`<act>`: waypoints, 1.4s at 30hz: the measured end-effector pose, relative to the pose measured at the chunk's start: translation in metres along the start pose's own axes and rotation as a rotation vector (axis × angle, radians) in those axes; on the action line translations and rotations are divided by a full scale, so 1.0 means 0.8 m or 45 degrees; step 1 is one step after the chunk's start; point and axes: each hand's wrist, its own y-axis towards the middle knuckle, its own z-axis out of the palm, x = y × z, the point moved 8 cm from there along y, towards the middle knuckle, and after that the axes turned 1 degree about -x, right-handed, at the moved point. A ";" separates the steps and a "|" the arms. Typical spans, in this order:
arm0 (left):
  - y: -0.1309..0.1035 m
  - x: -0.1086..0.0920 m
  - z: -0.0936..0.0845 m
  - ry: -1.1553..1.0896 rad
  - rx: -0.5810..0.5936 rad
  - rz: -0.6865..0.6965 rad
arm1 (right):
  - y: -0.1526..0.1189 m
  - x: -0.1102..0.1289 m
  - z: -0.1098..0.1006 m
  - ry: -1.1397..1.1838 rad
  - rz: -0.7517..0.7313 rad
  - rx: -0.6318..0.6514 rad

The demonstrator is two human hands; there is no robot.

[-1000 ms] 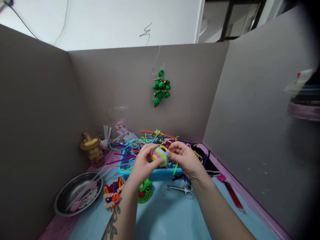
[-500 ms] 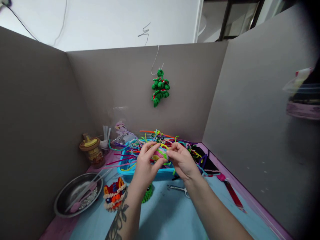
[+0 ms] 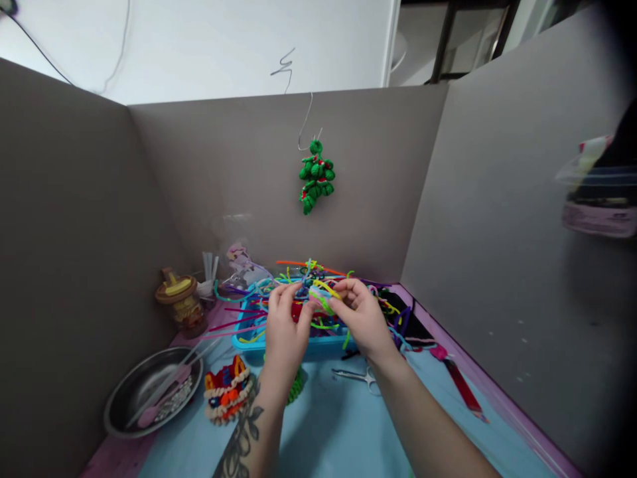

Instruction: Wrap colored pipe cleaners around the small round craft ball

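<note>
A small multicoloured bundle of coiled pipe cleaners (image 3: 322, 299), pink, green, yellow and pale blue, is up between my two hands over the tray. My left hand (image 3: 289, 325) has its thumb and fingers closed around the left side of the bundle. On the opposite side, my right hand (image 3: 363, 322) pinches its right end, where a yellow strand arches over the top. Behind and below both hands, a blue tray (image 3: 318, 346) holds a tangle of loose pipe cleaners in many colours. Part of the bundle is hidden by my fingers.
Small scissors (image 3: 355, 377) lie on the blue mat near my right wrist. At left are a metal bowl (image 3: 117, 405), a colourful beaded-looking piece (image 3: 227, 392) and a lidded jar (image 3: 182, 305). A green ornament (image 3: 317, 176) hangs on the grey back panel.
My left hand has shifted left with its fingers more upright, showing more of the bundle. The bundle has turned, and its yellow strand now slopes toward my right hand.
</note>
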 end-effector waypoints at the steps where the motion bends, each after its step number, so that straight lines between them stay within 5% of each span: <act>1: 0.000 -0.003 -0.001 0.052 -0.003 0.041 | 0.000 0.004 0.002 -0.087 -0.040 0.049; 5: -0.001 -0.014 0.007 0.084 0.140 0.158 | -0.005 0.014 0.015 -0.267 -0.132 0.243; 12: -0.001 -0.023 0.005 0.006 0.135 0.238 | -0.006 0.004 0.023 -0.194 -0.032 0.267; 26: -0.009 -0.033 0.014 -0.037 0.172 0.288 | -0.008 -0.005 0.013 -0.259 -0.005 0.039; 35: -0.001 -0.008 0.012 -0.080 0.116 0.026 | -0.004 -0.006 0.020 -0.250 0.019 0.170; 42: -0.008 0.022 0.041 -0.527 0.424 -0.335 | -0.004 -0.007 0.024 -0.342 0.059 0.301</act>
